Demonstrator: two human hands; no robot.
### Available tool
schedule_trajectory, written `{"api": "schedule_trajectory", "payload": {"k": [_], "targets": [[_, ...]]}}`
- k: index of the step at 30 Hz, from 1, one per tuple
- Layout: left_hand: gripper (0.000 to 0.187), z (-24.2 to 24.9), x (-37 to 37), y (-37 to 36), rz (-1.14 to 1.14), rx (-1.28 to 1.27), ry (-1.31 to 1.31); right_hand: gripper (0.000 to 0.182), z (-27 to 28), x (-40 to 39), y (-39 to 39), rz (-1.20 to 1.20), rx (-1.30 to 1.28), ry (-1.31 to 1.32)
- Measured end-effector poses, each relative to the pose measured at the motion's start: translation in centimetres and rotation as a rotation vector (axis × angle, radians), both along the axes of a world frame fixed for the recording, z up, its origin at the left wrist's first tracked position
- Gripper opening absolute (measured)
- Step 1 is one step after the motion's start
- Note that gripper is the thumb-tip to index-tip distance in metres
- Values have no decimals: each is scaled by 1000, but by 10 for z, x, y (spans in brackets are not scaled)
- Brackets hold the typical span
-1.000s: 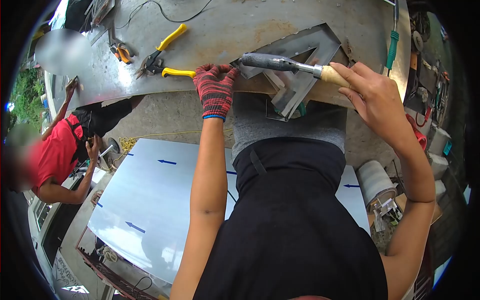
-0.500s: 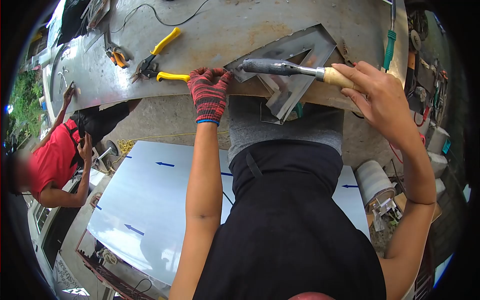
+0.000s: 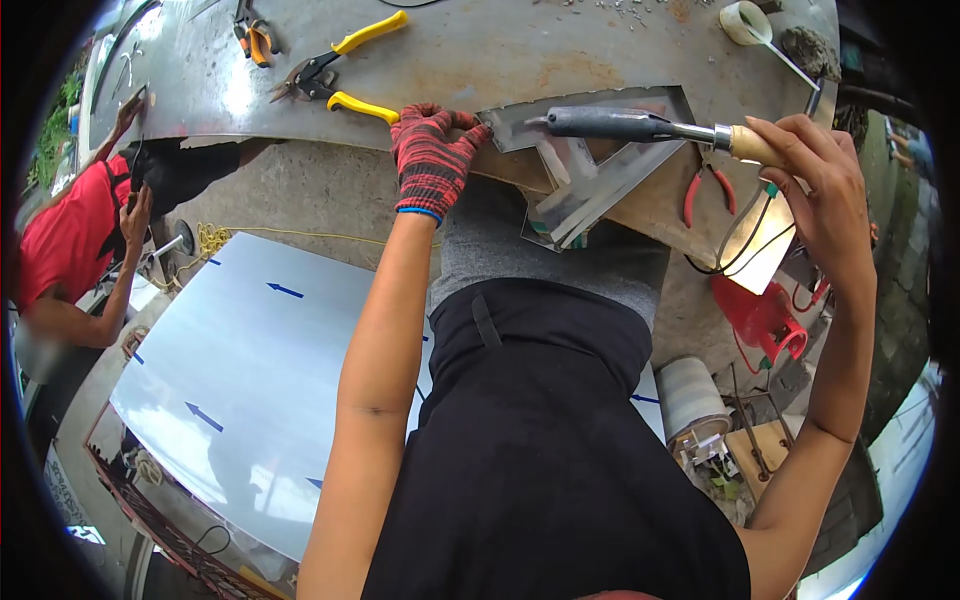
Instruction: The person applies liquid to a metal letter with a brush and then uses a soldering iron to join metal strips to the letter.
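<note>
In a red-and-black knit glove, my left hand is closed with its fingertips pinching the left corner of a bent sheet-metal piece. The piece is angular, with a triangular gap, and lies at the bench's near edge, partly overhanging it. My bare right hand is wrapped round the wooden handle of a soldering iron. Its thick dark head points left across the metal, the tip close to the left end near my gloved fingers. Yellow-handled tin snips lie just left of my left hand.
Orange-handled pliers lie on the metal bench. Right of the sheet-metal piece are red-handled pliers and a dark cable. A white cup stands farther back. A person in red is at the left; a large sheet lies behind me.
The view has shifted, bringing the red-handled pliers and white cup into sight. The iron's tip stays over the left end of the metal; both hands keep their grip.
</note>
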State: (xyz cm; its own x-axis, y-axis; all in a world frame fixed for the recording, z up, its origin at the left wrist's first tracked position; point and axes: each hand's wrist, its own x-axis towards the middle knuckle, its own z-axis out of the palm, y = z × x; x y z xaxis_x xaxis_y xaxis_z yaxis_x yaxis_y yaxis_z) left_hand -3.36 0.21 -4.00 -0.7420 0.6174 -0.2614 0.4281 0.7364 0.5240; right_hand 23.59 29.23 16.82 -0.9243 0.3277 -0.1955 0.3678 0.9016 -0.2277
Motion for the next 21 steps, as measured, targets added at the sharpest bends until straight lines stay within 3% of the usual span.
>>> {"api": "schedule_trajectory", "payload": {"k": [6, 15, 21], "targets": [[36, 4, -1, 3, -10, -46, 8, 37, 9, -39, 20, 215, 301, 206], [36, 9, 1, 6, 28, -76, -6, 38, -22, -117, 51, 460, 206, 272], [37, 19, 2, 4, 34, -73, -64, 38, -34, -148, 55, 495, 141, 220]]}}
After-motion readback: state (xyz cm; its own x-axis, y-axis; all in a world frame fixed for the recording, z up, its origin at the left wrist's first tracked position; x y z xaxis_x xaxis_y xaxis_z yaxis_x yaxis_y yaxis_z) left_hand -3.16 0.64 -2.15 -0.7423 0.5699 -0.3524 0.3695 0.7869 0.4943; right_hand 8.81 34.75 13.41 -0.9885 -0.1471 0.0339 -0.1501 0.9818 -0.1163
